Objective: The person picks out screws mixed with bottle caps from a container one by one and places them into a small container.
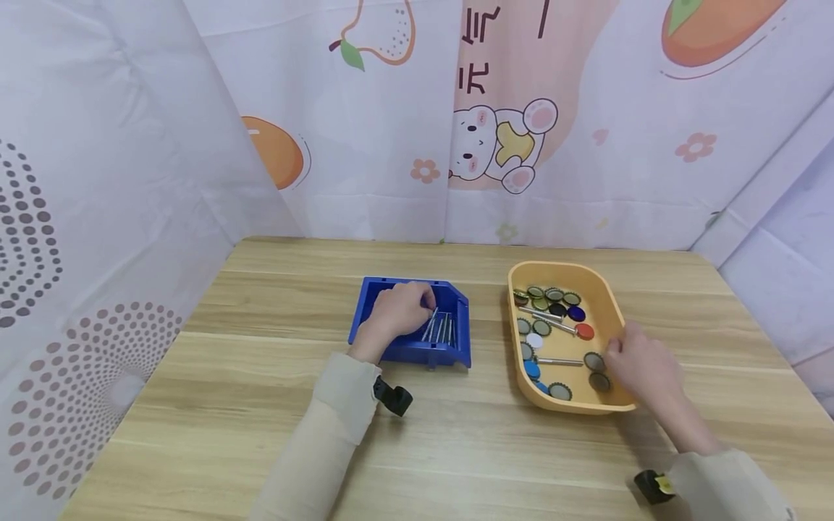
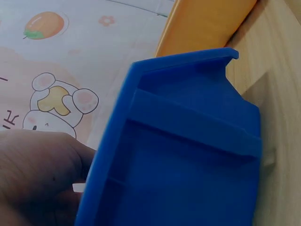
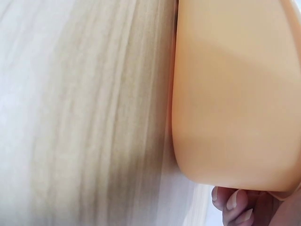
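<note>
My left hand (image 1: 400, 307) reaches over the far wall side of a blue plastic bin (image 1: 410, 354). Thumb and forefinger pinch the upper end of a slim silver screw (image 1: 431, 325), which slants down inside the bin. Several more silver screws (image 1: 446, 331) lie beside it. In the left wrist view the bin's wall hides the fingertips. At the right, my right hand (image 1: 645, 365) grips the near right side of an orange tray (image 1: 567, 266), and the right wrist view shows its fingers (image 3: 236, 200) curled against the tray's edge.
Inside the orange tray, bottle caps in several colours, such as a red cap (image 1: 584, 331) and a blue cap (image 1: 531, 370), lie among loose screws (image 1: 560, 362). Both containers stand on a wood-grain table (image 1: 260, 325). A printed curtain (image 1: 365, 145) hangs behind the table.
</note>
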Available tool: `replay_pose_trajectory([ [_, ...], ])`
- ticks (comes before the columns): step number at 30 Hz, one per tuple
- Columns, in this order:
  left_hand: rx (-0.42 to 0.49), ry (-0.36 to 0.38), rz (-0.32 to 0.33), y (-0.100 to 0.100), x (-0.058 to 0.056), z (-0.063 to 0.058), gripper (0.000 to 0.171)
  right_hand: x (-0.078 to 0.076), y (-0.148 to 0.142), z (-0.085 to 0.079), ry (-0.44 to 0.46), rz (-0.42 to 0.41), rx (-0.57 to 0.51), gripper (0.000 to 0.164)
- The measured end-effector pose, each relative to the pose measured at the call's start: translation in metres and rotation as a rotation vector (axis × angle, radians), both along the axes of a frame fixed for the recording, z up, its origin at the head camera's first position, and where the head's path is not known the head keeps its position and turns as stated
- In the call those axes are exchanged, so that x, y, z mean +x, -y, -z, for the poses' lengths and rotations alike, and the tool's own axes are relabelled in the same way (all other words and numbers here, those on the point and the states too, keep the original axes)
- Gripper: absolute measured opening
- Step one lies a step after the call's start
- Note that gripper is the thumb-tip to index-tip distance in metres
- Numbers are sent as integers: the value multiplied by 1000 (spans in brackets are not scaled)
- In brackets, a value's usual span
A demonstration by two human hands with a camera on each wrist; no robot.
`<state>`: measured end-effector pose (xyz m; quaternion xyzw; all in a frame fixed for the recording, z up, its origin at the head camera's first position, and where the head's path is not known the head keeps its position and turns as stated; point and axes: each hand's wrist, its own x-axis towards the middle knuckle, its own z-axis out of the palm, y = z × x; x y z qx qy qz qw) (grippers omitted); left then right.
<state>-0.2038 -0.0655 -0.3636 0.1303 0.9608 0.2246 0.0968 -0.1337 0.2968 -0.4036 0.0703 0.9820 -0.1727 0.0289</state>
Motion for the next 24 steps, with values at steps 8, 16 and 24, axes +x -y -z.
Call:
replay_pose_trajectory([
  [8, 100, 8, 76, -18, -1, -9, 11, 0, 0, -1, 0, 8, 0, 31],
  [16, 64, -33, 164, -58, 1, -16, 15, 1, 3, 0, -14, 12, -11, 29],
  [24, 33, -132, 342, -101, 5, -15, 23, 1, 0, 1, -3, 14, -12, 28],
])
